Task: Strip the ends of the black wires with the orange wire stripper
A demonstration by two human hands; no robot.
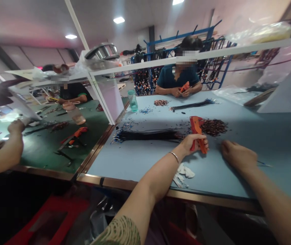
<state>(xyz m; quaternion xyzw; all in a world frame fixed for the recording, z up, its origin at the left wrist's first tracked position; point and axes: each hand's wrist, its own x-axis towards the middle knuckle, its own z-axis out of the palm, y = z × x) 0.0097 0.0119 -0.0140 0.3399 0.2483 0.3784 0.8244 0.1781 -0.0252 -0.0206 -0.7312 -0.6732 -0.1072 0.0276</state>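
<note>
Your left hand is wrapped around the handles of a red-and-orange plier-like hand tool, its head pointing away from you. Just beyond that grip, to its right, lies a heap of small copper-brown pieces; to its left stretches a long bundle of thin black wires. Crumpled white gloves lie nearer you. Your right hand is curled over the pale blue tabletop; a thin blue-tipped wire shows beside its wrist, but whether those fingers hold it, you cannot tell.
</note>
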